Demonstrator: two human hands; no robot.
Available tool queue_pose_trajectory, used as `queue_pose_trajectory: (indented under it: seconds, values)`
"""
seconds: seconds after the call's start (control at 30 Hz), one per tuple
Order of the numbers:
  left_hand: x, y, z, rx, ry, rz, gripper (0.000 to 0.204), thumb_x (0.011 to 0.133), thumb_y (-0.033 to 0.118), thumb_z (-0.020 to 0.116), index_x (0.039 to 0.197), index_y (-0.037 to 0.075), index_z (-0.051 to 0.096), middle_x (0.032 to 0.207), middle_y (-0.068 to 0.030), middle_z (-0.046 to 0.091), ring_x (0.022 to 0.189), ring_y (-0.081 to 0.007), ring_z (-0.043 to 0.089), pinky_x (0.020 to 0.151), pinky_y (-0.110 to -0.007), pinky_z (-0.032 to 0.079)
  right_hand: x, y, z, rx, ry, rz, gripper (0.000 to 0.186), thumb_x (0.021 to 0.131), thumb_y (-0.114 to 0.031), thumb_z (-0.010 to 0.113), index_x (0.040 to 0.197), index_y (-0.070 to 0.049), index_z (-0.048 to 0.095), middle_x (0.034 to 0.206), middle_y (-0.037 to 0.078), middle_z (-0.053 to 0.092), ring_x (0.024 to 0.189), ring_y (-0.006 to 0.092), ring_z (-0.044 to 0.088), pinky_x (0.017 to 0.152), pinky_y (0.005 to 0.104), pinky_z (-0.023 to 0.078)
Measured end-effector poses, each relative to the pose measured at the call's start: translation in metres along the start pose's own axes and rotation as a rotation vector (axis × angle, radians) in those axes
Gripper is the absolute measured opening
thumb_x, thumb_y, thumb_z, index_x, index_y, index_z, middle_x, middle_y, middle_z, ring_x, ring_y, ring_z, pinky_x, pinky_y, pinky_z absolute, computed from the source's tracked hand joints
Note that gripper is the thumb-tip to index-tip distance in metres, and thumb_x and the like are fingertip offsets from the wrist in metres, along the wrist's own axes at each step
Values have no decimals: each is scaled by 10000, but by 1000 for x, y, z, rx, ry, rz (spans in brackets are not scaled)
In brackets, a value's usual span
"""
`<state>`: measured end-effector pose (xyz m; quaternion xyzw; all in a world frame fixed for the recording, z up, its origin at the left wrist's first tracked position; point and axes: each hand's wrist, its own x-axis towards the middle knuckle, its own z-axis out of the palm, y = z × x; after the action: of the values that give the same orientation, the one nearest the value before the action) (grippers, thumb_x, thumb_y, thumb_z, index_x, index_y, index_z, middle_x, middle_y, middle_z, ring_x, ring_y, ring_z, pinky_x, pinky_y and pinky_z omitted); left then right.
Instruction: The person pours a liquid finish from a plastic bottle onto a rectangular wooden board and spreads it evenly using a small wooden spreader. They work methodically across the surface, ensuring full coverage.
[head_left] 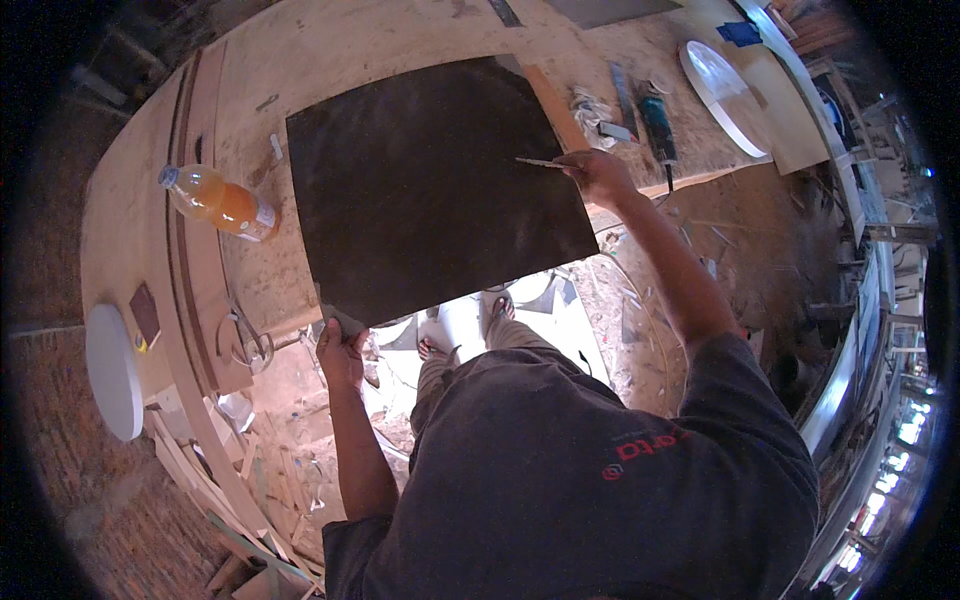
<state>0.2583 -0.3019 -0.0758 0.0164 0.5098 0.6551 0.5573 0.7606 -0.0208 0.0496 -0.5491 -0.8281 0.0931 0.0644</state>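
Note:
A large dark brown, nearly black rectangular sheet (430, 180) lies on the wooden workbench, its near edge reaching past the bench front. My left hand (343, 352) is closed at the sheet's near left corner, where a small greyish patch shows; whether that is the sheet's own corner or a separate piece, I cannot make out. Over the sheet's right side, my right hand (602, 178) pinches a thin, flat, pale strip-like tool (540, 162) that points left. Its exact kind is unclear because it shows nearly edge-on.
Left of the sheet lies a bottle of orange drink (225, 203). To the right are a teal and black power tool (657, 125) with a cord, a metal ruler (622, 92) and a white oval board (725, 97). Another white disc (114, 372) is at far left; offcuts (250, 500) litter the floor.

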Motion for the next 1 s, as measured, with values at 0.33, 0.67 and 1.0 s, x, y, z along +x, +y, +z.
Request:
queue_pose_trajectory:
  seconds: [0.33, 0.67, 1.0]
  values:
    - [-8, 1, 8, 53, 56, -13, 293, 1082, 231, 591, 1260, 1, 624, 1075, -136, 751, 869, -242, 765, 732, -412, 701, 34, 10, -8, -96, -90, -94, 287, 947, -192, 675, 1214, -216, 776, 1136, 78, 776, 1077, 328, 721, 899, 468, 574]
    - [-2, -11, -6, -2, 38, 2, 298, 1082, 242, 592, 1252, 2, 631, 1091, -143, 744, 875, -259, 765, 710, -410, 704, 24, 17, -14, -165, -321, -131, 360, 884, -89, 668, 1185, -236, 799, 1167, 78, 775, 1057, 330, 728, 917, 464, 577]
    - [-5, -9, 5, -97, 26, -47, 319, 1086, 255, 583, 1256, -13, 613, 1099, -152, 739, 880, -262, 764, 706, -396, 704, -41, 29, -6, -83, -376, -129, 446, 855, 4, 647, 1206, -228, 795, 1150, 95, 780, 1027, 334, 741, 929, 443, 583]
